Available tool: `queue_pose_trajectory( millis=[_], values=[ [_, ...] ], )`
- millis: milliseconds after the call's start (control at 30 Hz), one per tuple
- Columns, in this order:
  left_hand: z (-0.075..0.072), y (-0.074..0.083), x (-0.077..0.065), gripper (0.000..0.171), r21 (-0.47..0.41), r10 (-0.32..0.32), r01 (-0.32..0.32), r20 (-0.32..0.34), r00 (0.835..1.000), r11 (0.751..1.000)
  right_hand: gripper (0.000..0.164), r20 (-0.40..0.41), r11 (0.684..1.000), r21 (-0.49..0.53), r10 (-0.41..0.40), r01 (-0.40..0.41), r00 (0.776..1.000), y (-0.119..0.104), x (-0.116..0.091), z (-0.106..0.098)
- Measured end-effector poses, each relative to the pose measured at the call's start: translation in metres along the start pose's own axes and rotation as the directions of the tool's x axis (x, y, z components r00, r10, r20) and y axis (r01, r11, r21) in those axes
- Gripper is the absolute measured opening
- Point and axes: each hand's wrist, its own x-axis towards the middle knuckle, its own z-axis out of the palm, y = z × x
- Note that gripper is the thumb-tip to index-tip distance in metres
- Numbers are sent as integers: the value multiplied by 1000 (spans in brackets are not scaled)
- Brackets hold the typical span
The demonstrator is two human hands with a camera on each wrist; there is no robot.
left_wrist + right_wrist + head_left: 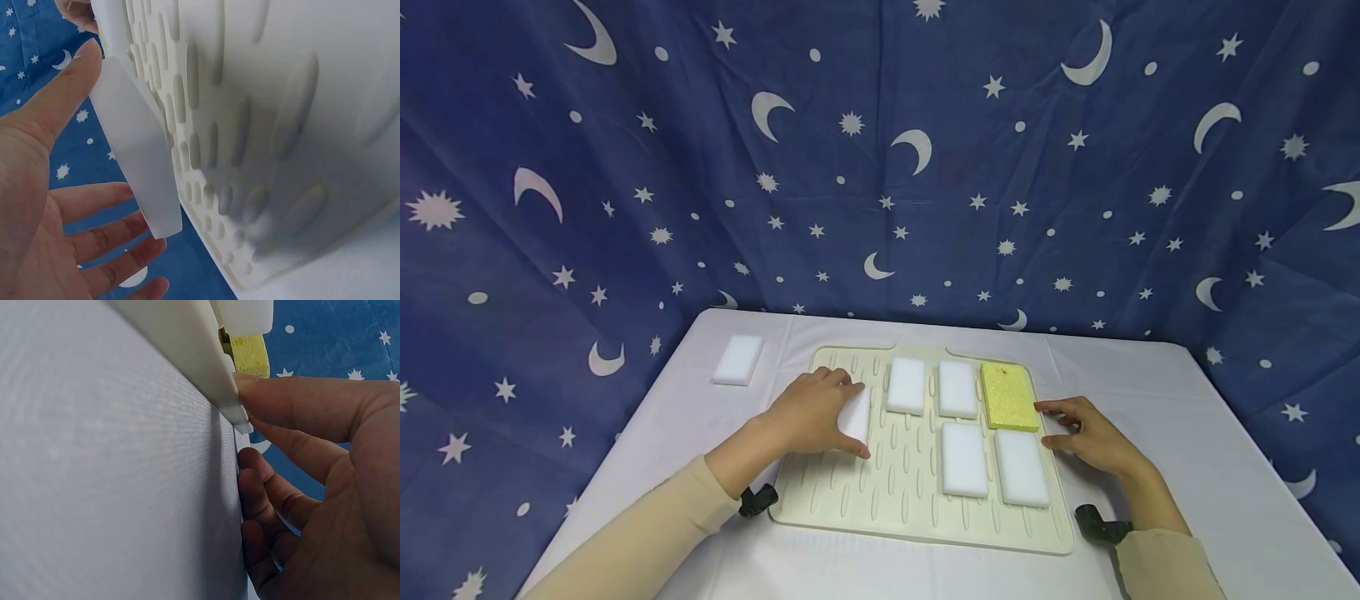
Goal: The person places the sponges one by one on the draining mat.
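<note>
My left hand (815,414) holds a white sponge block (856,417) over the left part of a cream ribbed drying mat (880,492). In the left wrist view, the thumb is at one end of that sponge (134,144) and fingertips reach its other end. My right hand (1093,437) rests at the mat's right edge, next to a yellow sponge (1009,397). The right wrist view shows the thumb (300,403) against the mat's rim and the other fingers loosely bent by the tablecloth.
Several white sponge blocks lie on the mat, one (906,386) near the top middle and another (1022,468) at lower right. One more white block (738,360) lies on the white-covered table (1150,375) at far left. A blue curtain (880,167) hangs behind.
</note>
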Motion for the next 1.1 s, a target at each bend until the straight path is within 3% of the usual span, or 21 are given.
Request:
queue_pose_trajectory(
  millis=[1100],
  values=[
    [20, 48, 2, 105, 19, 83, -84, 38, 996, 996, 63, 11, 1000, 9, 1, -1, 1000, 0, 0, 0]
  ],
)
